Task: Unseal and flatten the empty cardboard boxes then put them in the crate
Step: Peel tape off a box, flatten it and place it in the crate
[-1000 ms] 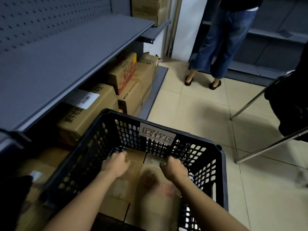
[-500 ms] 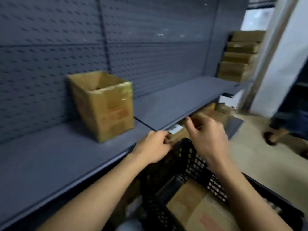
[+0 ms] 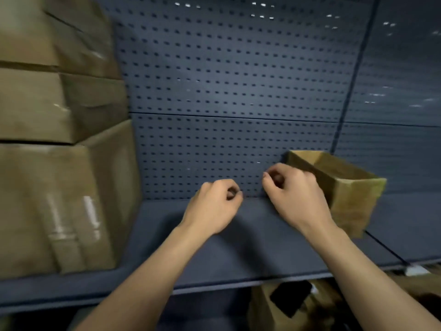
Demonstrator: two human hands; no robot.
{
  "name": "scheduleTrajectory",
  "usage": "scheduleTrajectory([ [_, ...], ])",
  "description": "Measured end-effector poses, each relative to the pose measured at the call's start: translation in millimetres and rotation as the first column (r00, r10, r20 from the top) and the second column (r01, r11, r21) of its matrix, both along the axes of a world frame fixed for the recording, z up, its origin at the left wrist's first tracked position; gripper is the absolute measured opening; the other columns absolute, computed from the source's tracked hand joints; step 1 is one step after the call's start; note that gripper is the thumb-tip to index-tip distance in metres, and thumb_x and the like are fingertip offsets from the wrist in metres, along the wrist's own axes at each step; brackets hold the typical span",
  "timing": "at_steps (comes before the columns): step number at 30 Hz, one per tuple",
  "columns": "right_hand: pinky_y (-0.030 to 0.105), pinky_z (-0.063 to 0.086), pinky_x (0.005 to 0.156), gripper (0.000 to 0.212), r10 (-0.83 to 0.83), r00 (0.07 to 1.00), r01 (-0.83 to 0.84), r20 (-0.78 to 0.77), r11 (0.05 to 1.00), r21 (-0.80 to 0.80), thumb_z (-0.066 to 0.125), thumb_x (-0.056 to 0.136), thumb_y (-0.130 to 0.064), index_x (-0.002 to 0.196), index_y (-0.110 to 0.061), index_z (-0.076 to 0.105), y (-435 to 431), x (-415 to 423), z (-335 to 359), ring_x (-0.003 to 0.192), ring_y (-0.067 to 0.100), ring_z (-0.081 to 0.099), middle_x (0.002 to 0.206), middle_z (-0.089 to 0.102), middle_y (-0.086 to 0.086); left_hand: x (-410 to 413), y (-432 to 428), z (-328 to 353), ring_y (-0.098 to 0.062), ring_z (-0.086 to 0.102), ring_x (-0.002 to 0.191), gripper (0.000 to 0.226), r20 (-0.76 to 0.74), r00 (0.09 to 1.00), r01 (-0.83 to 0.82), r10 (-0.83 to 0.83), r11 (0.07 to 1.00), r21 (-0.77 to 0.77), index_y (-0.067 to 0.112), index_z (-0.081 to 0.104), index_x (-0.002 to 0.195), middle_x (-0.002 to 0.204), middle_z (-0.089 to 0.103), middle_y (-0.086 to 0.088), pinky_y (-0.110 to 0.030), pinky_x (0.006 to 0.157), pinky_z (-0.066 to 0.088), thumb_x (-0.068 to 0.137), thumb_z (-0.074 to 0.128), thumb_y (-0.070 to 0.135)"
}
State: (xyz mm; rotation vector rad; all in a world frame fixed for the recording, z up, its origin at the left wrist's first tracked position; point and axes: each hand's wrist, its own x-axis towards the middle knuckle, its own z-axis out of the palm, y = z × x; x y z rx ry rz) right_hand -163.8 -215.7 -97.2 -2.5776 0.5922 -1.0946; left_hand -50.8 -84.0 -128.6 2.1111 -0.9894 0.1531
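Toward the right end of the shelf [image 3: 238, 247], close to its back edge, an empty cardboard box [image 3: 353, 201] stands upright with its top open, so it can likely be lifted off and flattened. The right hand [image 3: 293, 189] hovers just beside the box's left wall, fingers curled in, gripping nothing visible. The left hand [image 3: 214, 206] hangs over the shelf's middle, likewise curled and empty. Both seem poised to reach for the box. Taped cartons [image 3: 47, 187] are stacked at the left end, probably stock. The crate is out of view. Blur leaves no print readable, and a white tag [image 3: 415, 269] on the front edge is illegible.
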Motion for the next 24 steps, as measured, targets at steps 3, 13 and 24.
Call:
scheduleTrajectory([
  [3, 0.037, 0.052, 0.074, 0.021, 0.065, 0.994, -0.062, -0.086, 0.998, 0.032, 0.051, 0.096, -0.042, 0.101, -0.027, 0.065, 21.2, 48.3, -7.0, 0.092, 0.024, 0.062, 0.088, 0.069, -0.004, 28.7, 39.8, -6.4, -0.016, 0.065, 0.089, 0.016, 0.007, 0.992, -0.129, 0.129, 0.992, 0.009, 0.032, 0.066, 0.094, 0.088, 0.070, 0.012, -0.038, 0.079, 0.055, 0.090, 0.053, 0.041],
  [13, 0.032, 0.048, 0.067, 0.022, 0.257, 0.948, -0.232, -0.189, 0.962, 0.147, 0.052, 0.095, -0.038, 0.105, -0.024, 0.066, 60.6, 139.6, -24.3, 0.084, 0.018, 0.061, 0.087, 0.068, -0.007, 80.5, 86.1, -22.5, -0.016, 0.061, 0.090, 0.012, -0.097, 0.953, -0.289, 0.287, 0.957, -0.002, 0.035, 0.059, 0.092, 0.096, 0.064, 0.005, -0.040, 0.084, 0.054, 0.090, 0.049, 0.042],
  [24, 0.030, 0.049, 0.075, 0.017, 0.429, 0.903, -0.429, 0.030, 0.890, 0.154, 0.055, 0.096, -0.033, 0.106, -0.027, 0.068, 79.7, 130.1, 43.1, 0.088, 0.009, 0.061, 0.092, 0.068, -0.011, 46.6, 103.0, 42.8, -0.013, 0.059, 0.095, 0.024, 0.098, 0.945, -0.285, 0.311, 0.934, -0.214, 0.027, 0.064, 0.115, 0.102, 0.065, 0.005, -0.036, 0.087, 0.052, 0.093, 0.055, 0.030],
])
